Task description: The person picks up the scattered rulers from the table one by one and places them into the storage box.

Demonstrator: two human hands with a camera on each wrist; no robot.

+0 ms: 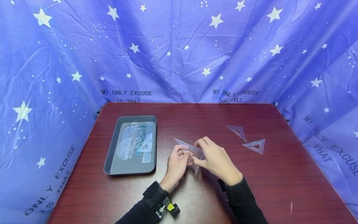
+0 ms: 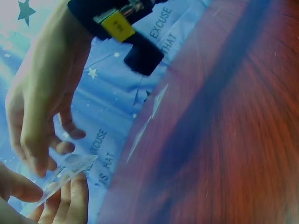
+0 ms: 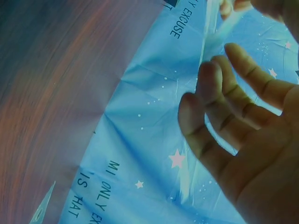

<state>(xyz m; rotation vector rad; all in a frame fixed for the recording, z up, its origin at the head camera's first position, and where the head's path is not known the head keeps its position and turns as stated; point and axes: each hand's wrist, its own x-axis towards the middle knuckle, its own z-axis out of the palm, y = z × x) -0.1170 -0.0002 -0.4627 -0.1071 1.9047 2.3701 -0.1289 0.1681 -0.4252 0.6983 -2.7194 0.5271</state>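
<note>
Between the two hands is a clear plastic set square (image 1: 195, 151), tilted above the table. My left hand (image 1: 179, 163) pinches it between thumb and fingers, a grip also seen in the left wrist view, where the clear plastic (image 2: 70, 173) rises from the fingers. Whether it is one piece or more, I cannot tell. My right hand (image 1: 218, 160) is at its right end, fingers loosely bent and spread in the right wrist view, fingertips (image 3: 210, 77) close to the plastic's edge. To the right on the table lie two clear set squares, one farther back (image 1: 241, 132) and one nearer (image 1: 259, 146).
A grey tray (image 1: 110, 155) stands left of the hands, holding clear protractors (image 1: 125, 149), rulers (image 1: 146, 157) and other greenish clear pieces. A small pale strip (image 1: 291, 207) is on the reddish table (image 1: 279, 183) at front right. A starry blue curtain (image 1: 173, 62) surrounds the table.
</note>
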